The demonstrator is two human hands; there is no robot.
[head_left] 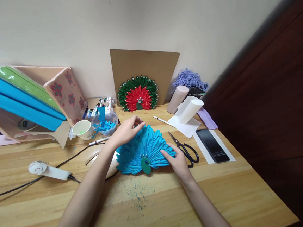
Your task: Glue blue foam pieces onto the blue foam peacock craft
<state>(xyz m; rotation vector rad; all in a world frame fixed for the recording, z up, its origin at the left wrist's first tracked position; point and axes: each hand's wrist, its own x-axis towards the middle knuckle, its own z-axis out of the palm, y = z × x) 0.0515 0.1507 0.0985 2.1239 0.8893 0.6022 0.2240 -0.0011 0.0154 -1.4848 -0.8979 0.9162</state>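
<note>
Head view looks down on a wooden counter (213,196) set against a pale wall. Near its middle lies a blue paper fan (140,149), a half-circle of folded strips with a dark green disc at its lower edge. On the fan's upper left rim, the left hand (126,130) has its grip pressed together, pinching a thin stick or strip there; what exactly it pinches is too small to tell. On the fan's right side the right hand (176,160) lies flat with fingers spread, pressing the paper down. Just right of that hand lie black scissors (186,151), and further right a dark phone (212,145) on white paper. Toward the back edge a red-and-green fan (138,94) leans on a cardboard sheet (143,65). Left of the blue fan stand a paper cup (82,128) and a clear bowl (105,122) of blue scraps. A glue gun (48,170) lies near the left edge.
</note>
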